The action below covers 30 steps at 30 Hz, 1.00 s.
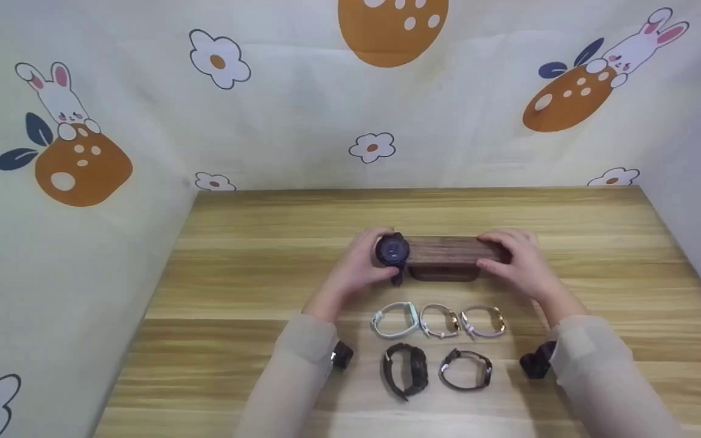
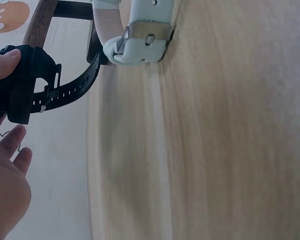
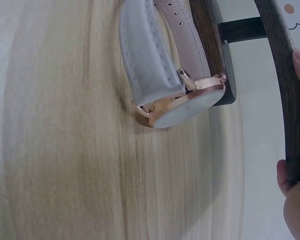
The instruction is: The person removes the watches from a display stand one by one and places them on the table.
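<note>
A dark wooden watch stand (image 1: 445, 250), a long bar above a base, lies across the middle of the table. At its left end my left hand (image 1: 358, 263) grips a black watch (image 1: 392, 249) on the bar, thumb and fingers on either side of it. In the left wrist view, the black watch's (image 2: 27, 85) perforated strap hangs free towards the base. My right hand (image 1: 524, 263) holds the bar's right end, thumb in front and fingers behind. The right wrist view shows the bar (image 3: 285, 85) within that hand, raised on a post over its base.
In front of the stand lie a mint-strapped watch (image 1: 395, 320) and two pale-strapped watches (image 1: 440, 321) with gold-coloured cases, in a row. Nearer are a chunky black watch (image 1: 407, 370) and a slimmer dark watch (image 1: 466, 370). Patterned cloth (image 1: 289, 121) stands behind the wooden table (image 1: 235, 292).
</note>
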Each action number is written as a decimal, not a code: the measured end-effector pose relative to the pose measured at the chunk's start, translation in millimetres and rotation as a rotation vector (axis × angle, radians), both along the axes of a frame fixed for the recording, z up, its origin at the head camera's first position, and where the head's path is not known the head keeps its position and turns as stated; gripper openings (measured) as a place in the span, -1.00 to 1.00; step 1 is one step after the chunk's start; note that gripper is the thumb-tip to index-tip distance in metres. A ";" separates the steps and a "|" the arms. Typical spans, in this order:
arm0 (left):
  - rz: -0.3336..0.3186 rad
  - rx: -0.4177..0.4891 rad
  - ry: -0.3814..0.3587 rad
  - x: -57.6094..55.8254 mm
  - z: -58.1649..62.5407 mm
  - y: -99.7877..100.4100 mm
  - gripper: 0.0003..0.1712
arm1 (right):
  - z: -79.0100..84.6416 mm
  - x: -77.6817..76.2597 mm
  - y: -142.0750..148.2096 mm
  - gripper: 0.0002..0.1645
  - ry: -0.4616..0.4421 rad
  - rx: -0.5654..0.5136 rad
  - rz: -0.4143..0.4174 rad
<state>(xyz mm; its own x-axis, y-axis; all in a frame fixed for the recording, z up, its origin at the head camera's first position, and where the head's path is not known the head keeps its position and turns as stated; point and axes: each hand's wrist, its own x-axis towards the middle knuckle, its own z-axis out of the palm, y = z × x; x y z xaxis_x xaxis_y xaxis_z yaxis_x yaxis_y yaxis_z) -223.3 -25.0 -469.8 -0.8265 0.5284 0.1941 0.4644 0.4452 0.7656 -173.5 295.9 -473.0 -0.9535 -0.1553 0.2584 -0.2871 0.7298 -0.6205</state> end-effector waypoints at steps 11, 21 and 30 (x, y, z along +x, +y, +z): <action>0.036 0.105 -0.145 0.2 -8.7 -1.6 -0.13 | 2.1 1.1 -0.2 -0.35 -0.055 0.002 -0.010; 0.038 0.206 -0.220 0.5 -12.9 -5.9 -0.15 | 2.2 1.0 -0.5 -0.38 -0.039 -0.004 -0.008; 0.071 0.220 -0.212 2.2 -12.4 -11.3 -0.18 | 3.2 1.8 -1.2 -0.37 -0.061 -0.001 -0.015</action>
<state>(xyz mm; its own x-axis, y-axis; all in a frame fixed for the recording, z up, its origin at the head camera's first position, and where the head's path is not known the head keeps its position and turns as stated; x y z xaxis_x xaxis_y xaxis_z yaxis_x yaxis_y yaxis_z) -221.1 -36.3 -482.1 -0.8940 0.4326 0.1165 0.2578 0.2840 0.9235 -171.7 294.7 -469.8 -0.9697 -0.1409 0.1996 -0.2377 0.7333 -0.6370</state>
